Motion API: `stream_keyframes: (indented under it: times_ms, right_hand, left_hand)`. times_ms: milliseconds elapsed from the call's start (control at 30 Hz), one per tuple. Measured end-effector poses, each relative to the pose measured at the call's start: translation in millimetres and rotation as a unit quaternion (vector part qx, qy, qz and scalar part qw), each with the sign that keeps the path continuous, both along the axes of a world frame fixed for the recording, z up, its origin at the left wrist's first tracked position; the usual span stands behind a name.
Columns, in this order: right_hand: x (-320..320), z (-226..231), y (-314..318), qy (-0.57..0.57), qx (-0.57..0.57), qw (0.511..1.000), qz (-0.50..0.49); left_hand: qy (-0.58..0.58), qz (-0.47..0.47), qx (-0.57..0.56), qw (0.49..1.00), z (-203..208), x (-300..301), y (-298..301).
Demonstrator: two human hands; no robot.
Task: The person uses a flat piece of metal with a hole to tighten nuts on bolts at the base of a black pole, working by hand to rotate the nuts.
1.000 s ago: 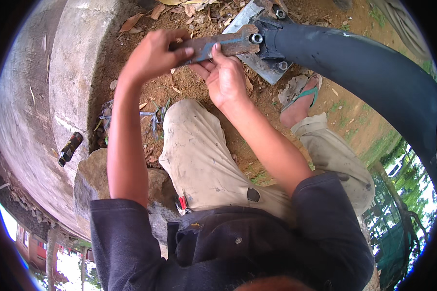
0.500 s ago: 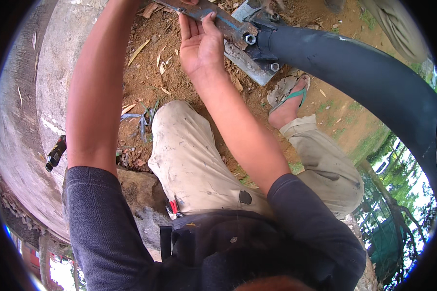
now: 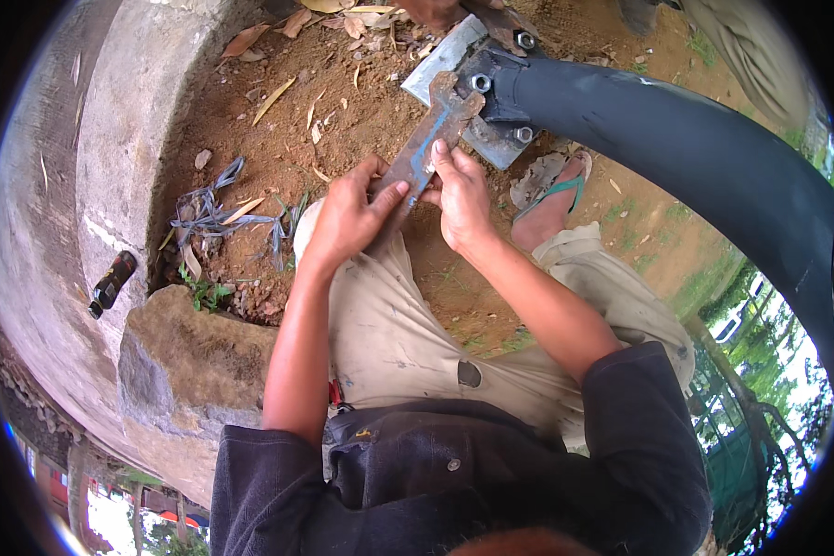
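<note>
A flat, rusty steel wrench (image 3: 421, 148) with a notched end and blue marks lies slantwise between my hands. My left hand (image 3: 347, 215) grips its lower part, thumb on top. My right hand (image 3: 462, 196) pinches its right edge with thumb and fingers. The notched end is close to a nut (image 3: 481, 82) on the base of a curved black pole (image 3: 639, 104); whether they touch I cannot tell. Two more nuts show, an upper nut (image 3: 525, 40) and a lower nut (image 3: 524, 134). A grey metal base plate (image 3: 447, 57) lies under the pole's foot.
Another person's hand (image 3: 433, 11) is at the top edge by the plate; trousers (image 3: 746, 56) show upper right. A concrete curb (image 3: 130, 139) with a dark bottle (image 3: 113, 283) runs along the left. A rock (image 3: 199, 357) sits beside my leg. Dry leaves and blue plastic strips (image 3: 208, 208) litter the soil.
Both hands have come down toward my knees with the wrench. It has turned steeper, and its notched end has come away from the nut it covered, baring the plate.
</note>
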State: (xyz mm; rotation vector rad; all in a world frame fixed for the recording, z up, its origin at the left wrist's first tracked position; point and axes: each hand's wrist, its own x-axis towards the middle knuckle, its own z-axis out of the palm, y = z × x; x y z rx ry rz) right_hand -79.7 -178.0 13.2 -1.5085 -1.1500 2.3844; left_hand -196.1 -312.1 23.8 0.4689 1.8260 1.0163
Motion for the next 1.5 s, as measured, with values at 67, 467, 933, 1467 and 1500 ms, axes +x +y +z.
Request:
stream_keyframes:
  times_ms: [67, 467, 933, 1467, 1500]
  right_hand:
    - [6, -1, 0, 0.004, 0.005, 1.0, 0.006]
    - [-27, 3, 13, 0.091, -0.098, 0.988, -0.074]
    - [-74, 6, -2, 0.121, -0.132, 0.971, -0.16]
    - [-115, 3, 3, 0.182, -0.21, 0.924, -0.263]
    - [-129, 2, 3, 0.201, -0.222, 0.903, -0.308]
  left_hand:
    - [-0.103, 0.074, 0.001, 0.992, -2, 23, -3]
    - [-0.136, -0.031, -0.079, 0.987, 28, -58, 28]
    - [0.179, -0.257, -0.028, 0.949, 22, -139, 54]
    - [0.084, -0.152, -0.047, 0.984, 24, -186, 80]
    - [0.086, -0.221, -0.054, 0.97, 14, -209, 97]
